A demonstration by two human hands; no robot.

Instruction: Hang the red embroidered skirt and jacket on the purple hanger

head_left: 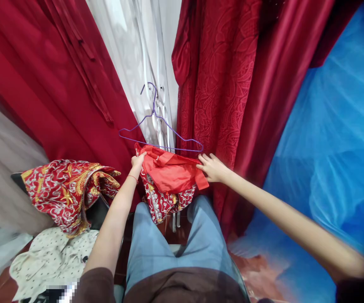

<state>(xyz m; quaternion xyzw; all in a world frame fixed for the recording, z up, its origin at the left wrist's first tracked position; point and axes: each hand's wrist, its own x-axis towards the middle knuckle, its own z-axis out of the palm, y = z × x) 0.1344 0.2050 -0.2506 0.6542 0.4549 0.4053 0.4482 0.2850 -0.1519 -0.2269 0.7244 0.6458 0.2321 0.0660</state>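
A red garment (169, 176) with a patterned red, white and gold outside hangs folded below a purple wire hanger (156, 130). The hanger hooks onto a white door or panel between two red curtains. My left hand (137, 160) grips the garment's upper left edge. My right hand (212, 167) holds its right edge by a red strap. The garment's plain red lining faces up between both hands, over my knees in blue trousers.
A second red and gold patterned garment (68, 189) lies on a dark chair at the left, above a white dotted cloth (52, 261). Dark red curtains (242, 92) hang ahead and left. Blue plastic sheeting (333, 139) fills the right.
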